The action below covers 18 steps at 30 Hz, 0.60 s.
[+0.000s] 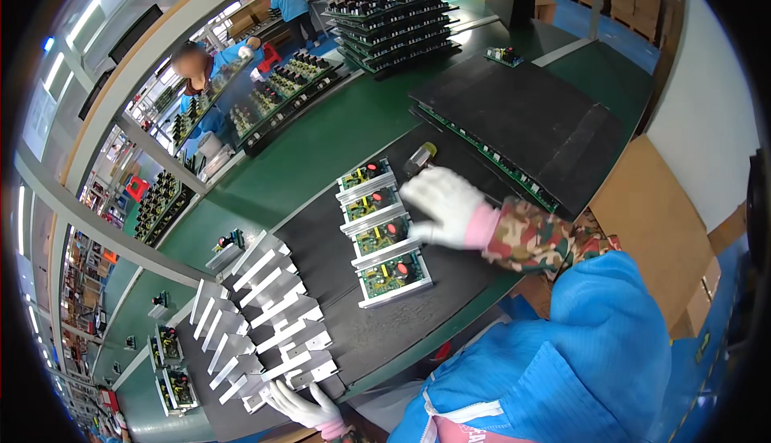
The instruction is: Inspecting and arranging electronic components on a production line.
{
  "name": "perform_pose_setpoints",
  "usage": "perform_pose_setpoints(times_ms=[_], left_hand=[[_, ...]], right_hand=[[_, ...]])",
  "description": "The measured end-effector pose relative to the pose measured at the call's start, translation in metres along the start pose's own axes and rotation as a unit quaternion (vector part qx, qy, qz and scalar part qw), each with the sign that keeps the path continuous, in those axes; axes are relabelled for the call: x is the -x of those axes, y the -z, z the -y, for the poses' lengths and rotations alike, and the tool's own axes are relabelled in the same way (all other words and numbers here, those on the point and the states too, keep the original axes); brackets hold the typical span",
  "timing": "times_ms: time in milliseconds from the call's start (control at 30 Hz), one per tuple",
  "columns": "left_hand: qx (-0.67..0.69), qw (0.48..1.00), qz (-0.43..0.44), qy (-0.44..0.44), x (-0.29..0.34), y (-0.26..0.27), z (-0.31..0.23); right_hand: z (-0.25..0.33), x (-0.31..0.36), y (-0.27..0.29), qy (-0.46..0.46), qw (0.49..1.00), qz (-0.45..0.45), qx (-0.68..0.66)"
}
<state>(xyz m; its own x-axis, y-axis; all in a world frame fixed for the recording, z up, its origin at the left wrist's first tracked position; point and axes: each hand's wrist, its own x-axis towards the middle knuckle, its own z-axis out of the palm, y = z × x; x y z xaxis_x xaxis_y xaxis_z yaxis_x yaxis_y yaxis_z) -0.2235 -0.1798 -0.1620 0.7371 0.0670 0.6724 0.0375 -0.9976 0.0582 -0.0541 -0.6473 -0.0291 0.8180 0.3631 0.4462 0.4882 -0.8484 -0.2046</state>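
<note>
Both my hands wear white gloves with pink cuffs. My right hand (pixel 446 204) reaches over the right side of a row of green circuit boards (pixel 377 237) set in silver metal brackets. Its fingers are apart, slightly blurred, and nothing shows in them. Just beyond its fingertips a short cylindrical object, dark with a yellow-green end (pixel 421 158), lies on the black mat. At the lower edge my left hand (pixel 303 405) has its fingers stretched out beside the nearest of several bare silver brackets (pixel 291 322), which stand in two slanting rows. Whether it touches that bracket, I cannot tell.
A large black board (pixel 522 122) covers circuit boards on the right. Stacked trays of boards (pixel 392 27) stand at the back. Small board assemblies (pixel 173 367) sit at the left on the green tabletop (pixel 309 150). Co-workers in blue (pixel 291 3) are beyond the metal frame (pixel 104 226).
</note>
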Motion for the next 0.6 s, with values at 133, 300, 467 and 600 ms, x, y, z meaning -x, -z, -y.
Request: perform_pose_setpoints(times_ms=[133,300,467,600], left_hand=[[0.004,1.0,-0.006,0.002,-0.001,0.0,-0.002],[0.001,1.0,0.003,0.015,-0.001,0.004,-0.003],[-0.002,1.0,-0.004,0.017,-0.005,0.007,-0.011],[0.014,1.0,0.01,0.009,-0.005,0.006,-0.008]], right_hand=[[-0.065,0.0,-0.008,-0.224,0.961,0.034,0.158],[-0.102,-0.017,-0.028,-0.316,0.914,0.191,0.165],[-0.096,-0.029,-0.043,-0.317,0.898,0.255,0.166],[-0.084,-0.035,-0.048,-0.137,0.979,-0.02,0.147]])
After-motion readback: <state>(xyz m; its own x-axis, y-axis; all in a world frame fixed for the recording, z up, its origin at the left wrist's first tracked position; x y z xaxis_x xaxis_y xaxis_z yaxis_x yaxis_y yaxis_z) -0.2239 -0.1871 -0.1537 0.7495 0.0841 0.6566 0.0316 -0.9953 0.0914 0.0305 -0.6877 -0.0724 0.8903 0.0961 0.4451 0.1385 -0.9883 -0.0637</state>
